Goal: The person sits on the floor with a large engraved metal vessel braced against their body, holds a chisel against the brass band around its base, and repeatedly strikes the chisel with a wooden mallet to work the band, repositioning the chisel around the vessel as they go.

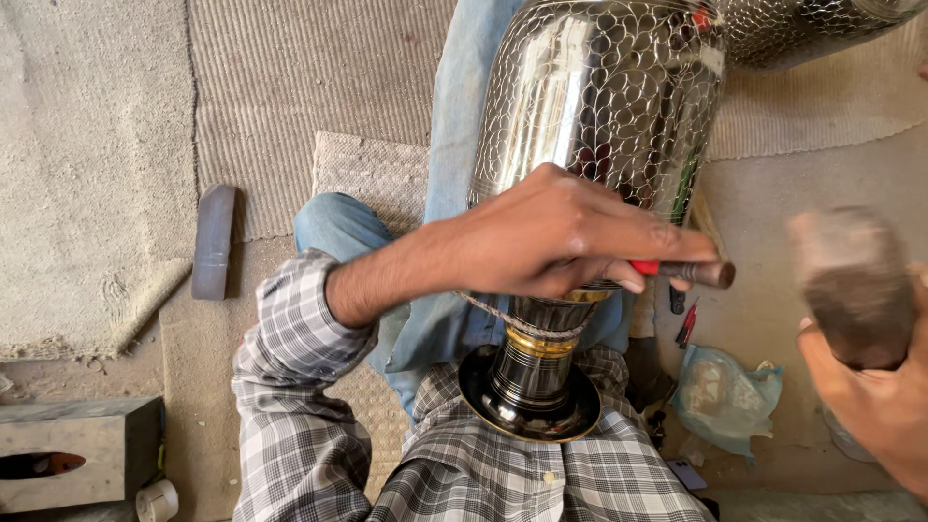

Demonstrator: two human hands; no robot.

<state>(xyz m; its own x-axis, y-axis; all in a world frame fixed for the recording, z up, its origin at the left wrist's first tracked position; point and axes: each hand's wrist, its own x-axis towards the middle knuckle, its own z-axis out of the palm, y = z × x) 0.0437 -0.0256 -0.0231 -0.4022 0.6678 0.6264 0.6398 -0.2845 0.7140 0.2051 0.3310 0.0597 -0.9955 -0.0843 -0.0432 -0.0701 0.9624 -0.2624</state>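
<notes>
1. Steel vessel (599, 106) fills the middle of the view, big and shiny, lying across the person's lap with its flared foot (530, 391) against the checked shirt
2. Its belly is covered in a hammered scale pattern, each little cell catching the light; the neck below is smooth and dark, ringed by a brass-coloured band (537, 341)
3. Left hand (561, 237) reaches across the vessel's shoulder, fingers closed round a punch (691, 272) with a red grip, its metal end sticking out to the right
4. Right hand (875, 401) is at the frame's right edge, gripping a hammer (851, 280), whose head is blurred
5. On the floor, a dark flat bar (214, 240) lies on the mat at left, a grey block (82, 449) sits bottom left, and a crumpled plastic bag (725, 394) rests just right of the foot
</notes>
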